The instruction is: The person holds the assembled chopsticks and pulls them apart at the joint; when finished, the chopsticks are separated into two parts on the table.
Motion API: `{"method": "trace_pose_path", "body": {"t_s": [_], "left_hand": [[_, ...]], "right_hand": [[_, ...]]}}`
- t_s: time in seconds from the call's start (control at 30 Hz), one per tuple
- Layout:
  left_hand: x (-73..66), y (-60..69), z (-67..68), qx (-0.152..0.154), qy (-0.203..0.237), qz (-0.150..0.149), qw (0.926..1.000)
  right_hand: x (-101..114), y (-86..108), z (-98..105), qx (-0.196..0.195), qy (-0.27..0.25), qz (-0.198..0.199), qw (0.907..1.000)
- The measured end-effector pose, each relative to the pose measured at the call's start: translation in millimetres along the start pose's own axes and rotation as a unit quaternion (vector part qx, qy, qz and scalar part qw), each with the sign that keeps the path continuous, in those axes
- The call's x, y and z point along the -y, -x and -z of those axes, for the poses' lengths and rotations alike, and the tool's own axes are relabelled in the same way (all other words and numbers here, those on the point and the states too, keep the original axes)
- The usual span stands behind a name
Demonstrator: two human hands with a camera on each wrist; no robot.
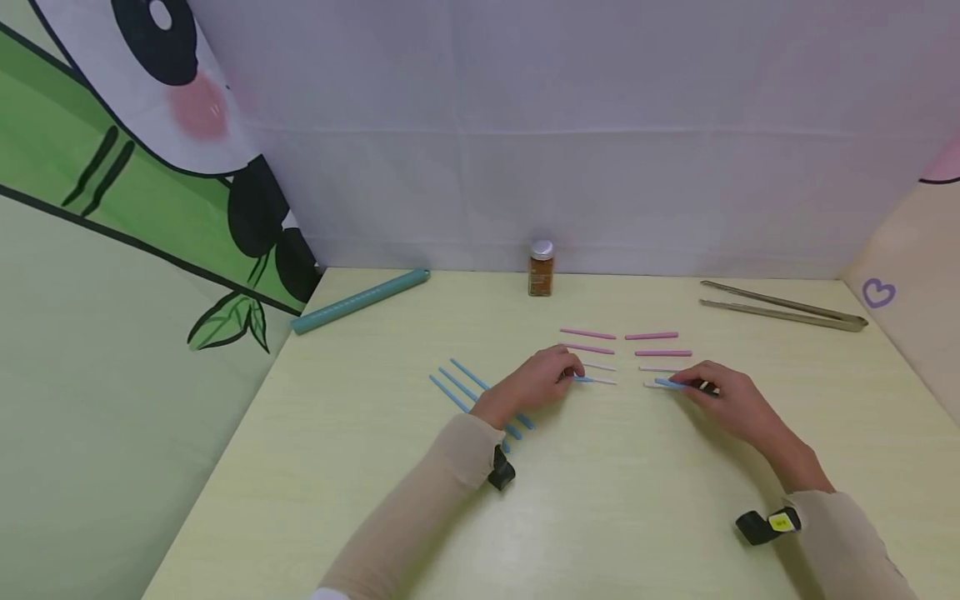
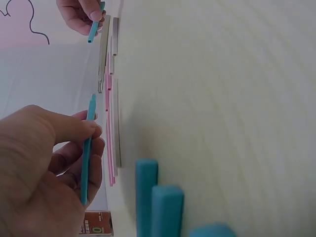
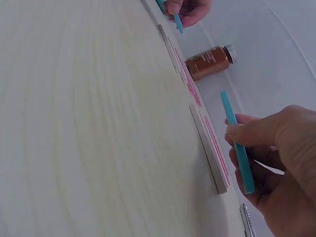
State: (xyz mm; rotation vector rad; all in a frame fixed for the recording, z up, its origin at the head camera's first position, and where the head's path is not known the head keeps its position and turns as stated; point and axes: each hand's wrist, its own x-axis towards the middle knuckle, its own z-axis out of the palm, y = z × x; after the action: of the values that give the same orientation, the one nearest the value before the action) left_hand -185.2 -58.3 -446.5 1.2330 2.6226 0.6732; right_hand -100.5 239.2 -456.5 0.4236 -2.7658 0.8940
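My left hand (image 1: pixel 542 380) pinches a blue stick (image 2: pixel 86 163) between thumb and fingers, just over the white sticks of the left column. My right hand (image 1: pixel 731 400) pinches another blue stick (image 3: pixel 238 143) above the near end of the right column. Each column has pink sticks (image 1: pixel 652 336) at the back and white sticks (image 1: pixel 660 369) nearer me. In the left wrist view both held sticks are off the table. Several blue sticks (image 1: pixel 448 393) lie slanted side by side under my left wrist, which partly hides them.
A brown bottle with a silver cap (image 1: pixel 541 269) stands at the table's back edge. Metal tongs (image 1: pixel 783 307) lie at the back right, and a green-blue rod (image 1: pixel 361 302) lies at the back left. A grey-white cloth (image 1: pixel 562 167) hangs behind the table.
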Motion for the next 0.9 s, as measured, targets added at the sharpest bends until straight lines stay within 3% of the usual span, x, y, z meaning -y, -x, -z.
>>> {"method": "trace_pose_path", "body": {"t_s": [0.43, 0.67, 0.9], "left_hand": [[-14.4, -15.4, -25.6, 0.017, -0.033, 0.004, 0.9993], [-17.6, -16.4, -27.9, 0.016, -0.026, 0.027, 0.9992], [-19.0, -14.1, -27.3, 0.009, -0.005, 0.027, 0.9996]], "right_hand": [[-10.6, 10.2, -3.0, 0.065, -0.03, -0.022, 0.9972], [-14.3, 11.9, -11.1, 0.045, -0.017, 0.006, 0.9988], [-8.7, 12.6, -11.9, 0.023, -0.004, 0.029, 0.9993]]}}
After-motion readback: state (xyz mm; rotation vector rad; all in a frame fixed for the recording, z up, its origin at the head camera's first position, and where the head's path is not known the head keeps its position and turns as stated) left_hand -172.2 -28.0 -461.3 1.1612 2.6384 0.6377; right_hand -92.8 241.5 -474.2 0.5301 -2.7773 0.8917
